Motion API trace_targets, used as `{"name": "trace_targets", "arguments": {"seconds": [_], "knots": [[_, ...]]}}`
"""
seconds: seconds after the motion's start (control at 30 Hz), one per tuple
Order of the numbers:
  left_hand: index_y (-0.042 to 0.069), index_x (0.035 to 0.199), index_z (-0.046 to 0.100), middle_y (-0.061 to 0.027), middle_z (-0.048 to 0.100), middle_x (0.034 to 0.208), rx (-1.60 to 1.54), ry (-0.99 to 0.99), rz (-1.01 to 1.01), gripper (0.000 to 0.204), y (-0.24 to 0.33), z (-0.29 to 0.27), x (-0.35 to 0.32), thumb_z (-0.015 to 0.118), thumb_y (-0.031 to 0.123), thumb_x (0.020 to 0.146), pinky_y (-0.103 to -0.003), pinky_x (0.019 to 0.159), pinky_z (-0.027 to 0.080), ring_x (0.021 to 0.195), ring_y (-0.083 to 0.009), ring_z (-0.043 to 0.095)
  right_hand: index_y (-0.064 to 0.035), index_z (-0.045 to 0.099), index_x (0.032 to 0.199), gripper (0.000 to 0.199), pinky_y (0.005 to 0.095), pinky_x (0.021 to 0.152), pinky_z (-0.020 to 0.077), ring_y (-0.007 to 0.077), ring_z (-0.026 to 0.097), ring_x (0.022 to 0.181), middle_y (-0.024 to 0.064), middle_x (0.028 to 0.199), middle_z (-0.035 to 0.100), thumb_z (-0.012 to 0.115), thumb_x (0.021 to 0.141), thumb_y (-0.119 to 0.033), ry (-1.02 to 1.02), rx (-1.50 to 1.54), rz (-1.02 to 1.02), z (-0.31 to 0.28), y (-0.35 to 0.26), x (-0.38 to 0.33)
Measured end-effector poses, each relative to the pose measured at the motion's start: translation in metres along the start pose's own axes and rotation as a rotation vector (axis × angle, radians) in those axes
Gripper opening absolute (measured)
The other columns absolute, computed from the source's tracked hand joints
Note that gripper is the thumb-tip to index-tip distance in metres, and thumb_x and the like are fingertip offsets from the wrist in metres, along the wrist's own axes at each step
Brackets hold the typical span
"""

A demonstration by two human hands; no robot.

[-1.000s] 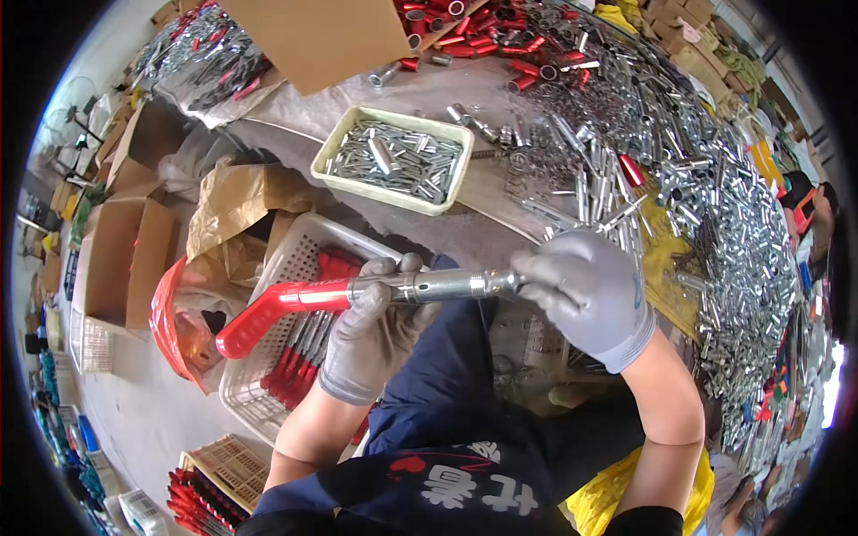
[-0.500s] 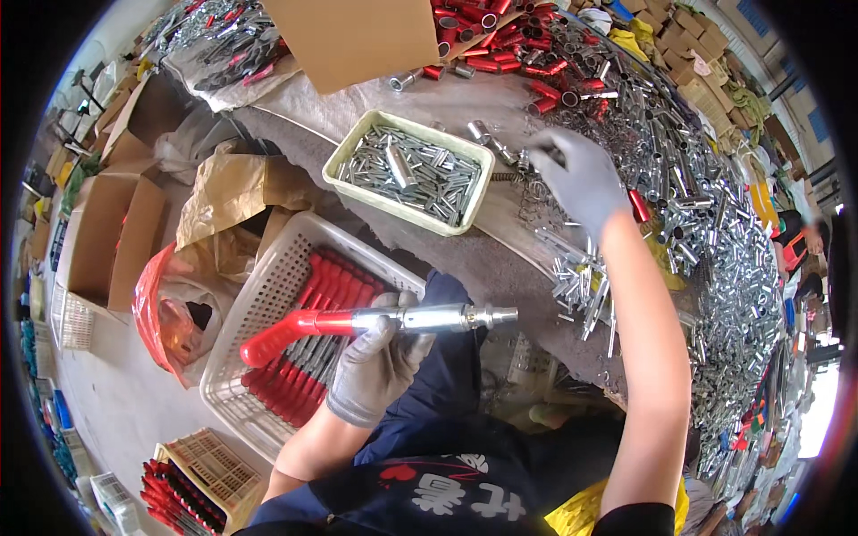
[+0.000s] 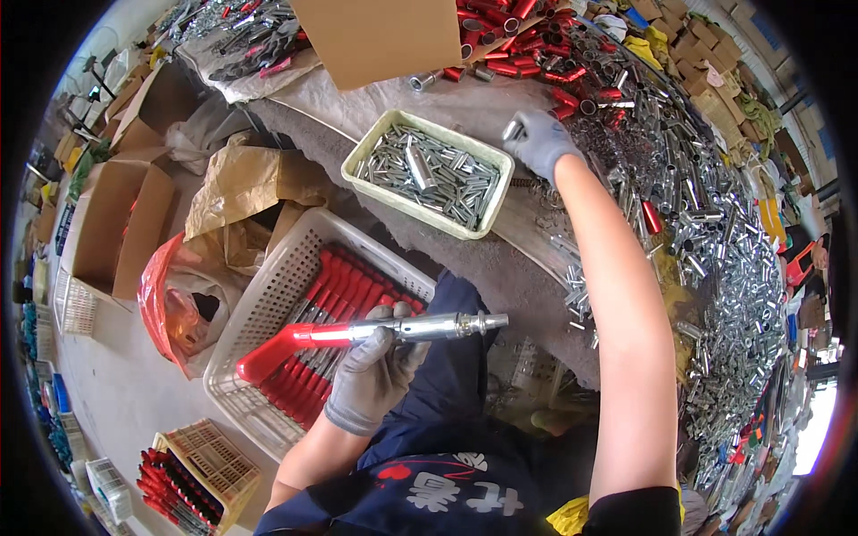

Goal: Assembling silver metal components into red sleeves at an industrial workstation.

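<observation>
Workshop, floor and loaded table [image 3: 371, 100]; heap of silver metal parts [image 3: 737, 304] at right, red sleeves [image 3: 514, 67] at top centre.

Item: red-handled metal tool [image 3: 335, 334], centre of frame, lying nearly level, red grip to the left, silver tip to the right; left hand [image 3: 371, 371] clamped around its middle.

Right hand [image 3: 541, 143]: upper centre, well apart from the left, fingers closed on a short silvery piece [image 3: 512, 131], mostly hidden.

Pale tray [image 3: 407, 204], upper centre: silver pins, one larger cylinder.

White basket [image 3: 268, 290], left of centre: red-handled pieces [image 3: 288, 389].
</observation>
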State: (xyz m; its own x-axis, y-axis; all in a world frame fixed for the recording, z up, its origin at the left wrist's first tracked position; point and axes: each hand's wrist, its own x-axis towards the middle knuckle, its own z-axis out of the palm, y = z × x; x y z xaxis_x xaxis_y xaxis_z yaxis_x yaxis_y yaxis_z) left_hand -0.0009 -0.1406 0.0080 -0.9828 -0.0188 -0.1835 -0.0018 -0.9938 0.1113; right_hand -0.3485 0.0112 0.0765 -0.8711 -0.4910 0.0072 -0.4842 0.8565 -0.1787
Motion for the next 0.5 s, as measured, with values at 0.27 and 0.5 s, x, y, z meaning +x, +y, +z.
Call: {"name": "trace_targets", "arguments": {"seconds": [0.27,0.5], "knots": [[0.009,0.108,0.062,-0.0068,0.063,0.116,0.003,-0.012,-0.069,0.024,-0.010,0.002,-0.003,0.067,0.007,0.085,-0.040,0.093,0.054,0.109,-0.0241,0.061,0.0037,0.048,0.104,0.021,0.0319,0.080,0.0531,0.0212,0.065,0.087,0.0135,0.095,0.062,0.057,0.087,-0.006,0.113,1.295,0.030,-0.038,-0.020,-0.240],[0.010,0.108,0.060,-0.0047,0.057,0.117,0.115,-0.087,-0.313,0.023,-0.060,-0.001,-0.012,0.065,0.008,0.086,-0.039,0.089,0.057,0.107,-0.0235,0.061,-0.0042,0.041,0.106,0.043,0.0329,0.069,0.0547,0.0207,0.065,0.072,0.0109,0.084,0.061,0.066,0.072,0.007,0.197,1.418,0.525,-0.004,0.021,-0.413]]}}
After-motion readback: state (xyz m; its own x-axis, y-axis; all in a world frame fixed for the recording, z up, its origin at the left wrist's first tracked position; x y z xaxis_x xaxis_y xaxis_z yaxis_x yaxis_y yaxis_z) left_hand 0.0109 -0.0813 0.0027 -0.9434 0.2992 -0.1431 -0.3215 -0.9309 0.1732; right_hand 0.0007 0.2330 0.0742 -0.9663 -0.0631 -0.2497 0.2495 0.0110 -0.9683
